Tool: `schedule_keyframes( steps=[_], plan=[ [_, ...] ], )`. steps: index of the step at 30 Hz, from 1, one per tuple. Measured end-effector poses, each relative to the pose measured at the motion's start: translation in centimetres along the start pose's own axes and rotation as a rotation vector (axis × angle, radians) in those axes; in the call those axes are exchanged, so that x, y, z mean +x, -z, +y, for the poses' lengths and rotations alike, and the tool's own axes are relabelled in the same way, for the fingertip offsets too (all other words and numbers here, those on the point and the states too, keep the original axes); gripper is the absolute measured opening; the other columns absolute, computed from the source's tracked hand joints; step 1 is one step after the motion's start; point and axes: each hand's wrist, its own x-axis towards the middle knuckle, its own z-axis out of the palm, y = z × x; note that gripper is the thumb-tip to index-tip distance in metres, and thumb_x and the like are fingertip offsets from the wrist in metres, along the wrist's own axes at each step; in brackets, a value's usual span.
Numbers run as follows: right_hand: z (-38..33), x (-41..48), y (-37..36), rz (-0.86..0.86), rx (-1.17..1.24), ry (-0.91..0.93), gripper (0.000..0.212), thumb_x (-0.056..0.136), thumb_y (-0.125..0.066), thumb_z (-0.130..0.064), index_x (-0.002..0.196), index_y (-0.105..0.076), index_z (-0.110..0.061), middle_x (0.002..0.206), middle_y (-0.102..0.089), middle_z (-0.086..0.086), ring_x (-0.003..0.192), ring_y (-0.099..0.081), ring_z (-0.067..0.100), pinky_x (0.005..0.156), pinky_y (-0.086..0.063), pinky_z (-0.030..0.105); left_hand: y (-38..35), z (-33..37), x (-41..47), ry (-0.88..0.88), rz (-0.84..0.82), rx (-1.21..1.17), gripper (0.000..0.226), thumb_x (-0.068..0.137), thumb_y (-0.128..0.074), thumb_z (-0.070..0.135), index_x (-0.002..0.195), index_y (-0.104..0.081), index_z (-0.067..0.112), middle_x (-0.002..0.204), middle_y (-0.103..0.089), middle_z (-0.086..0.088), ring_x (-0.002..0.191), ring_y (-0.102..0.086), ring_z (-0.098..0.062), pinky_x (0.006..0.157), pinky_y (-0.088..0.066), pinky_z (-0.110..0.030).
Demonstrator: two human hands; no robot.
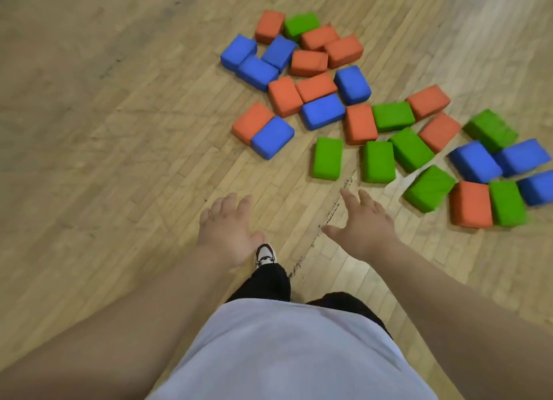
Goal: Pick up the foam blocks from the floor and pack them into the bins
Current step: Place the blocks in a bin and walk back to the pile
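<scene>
Left hand (227, 229) and right hand (363, 220) — fingers (365, 198) spread, holding nothing — over the floor (89, 130), foam blocks (327, 158) just beyond the fingertips.

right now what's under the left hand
Wood floor and a black-and-white shoe, partly hidden by the left hand; the floor directly beneath the palm cannot be seen.

The left grip (227, 229) and right grip (365, 220) hover, fingers spread, above the wooden floor (119, 130) near scattered foam blocks (327, 158).
</scene>
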Motion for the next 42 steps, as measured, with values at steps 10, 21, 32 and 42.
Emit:
schedule_keyframes(
  steps=[10,21,32,42],
  plan=[
    [-4.6,15.4,8.7,-0.011,-0.008,-0.008,0.1,0.084,-0.059,-0.07,0.162,-0.009,-0.035,0.171,-0.008,0.009,0.154,-0.014,0.036,0.121,-0.023,0.058,10.7,-0.5,17.4,-0.094,0.037,0.112,0.09,0.089,-0.052,0.071,0.161,-0.016,0.031,0.166,-0.021,-0.011,0.151,-0.021,-0.033,0.121,-0.02,-0.051],
    [-3.9,37.6,17.6,-0.142,-0.107,0.095,0.101,0.084,-0.062,-0.069,0.162,-0.008,-0.035,0.17,-0.008,0.01,0.154,-0.015,0.036,0.12,-0.021,0.056,15.1,5.4,37.0,-0.007,-0.054,0.009,0.091,0.092,-0.054,0.068,0.163,-0.01,0.03,0.168,-0.011,-0.007,0.154,-0.012,-0.032,0.122,-0.018,-0.052],
    [-9.9,59.8,10.5,-0.265,-0.161,0.089,0.102,0.083,-0.062,-0.067,0.161,-0.005,-0.035,0.169,-0.009,0.009,0.151,-0.019,0.036,0.119,-0.026,0.054,8.2,-0.1,60.0,-0.001,-0.251,0.032,0.109,0.081,-0.073,0.061,0.161,-0.003,0.037,0.168,-0.008,-0.009,0.154,-0.013,-0.033,0.121,-0.022,-0.05],
    [-14.8,84.5,-10.9,-0.263,-0.093,0.016,0.112,0.083,-0.065,-0.065,0.161,0.007,-0.032,0.168,-0.012,0.013,0.149,-0.024,0.037,0.117,-0.031,0.052,-7.7,-11.8,86.9,-0.09,-0.262,0.127,0.113,0.081,-0.073,0.062,0.161,0.004,0.038,0.166,-0.009,-0.014,0.152,-0.017,-0.036,0.121,-0.024,-0.052]
  ],
)
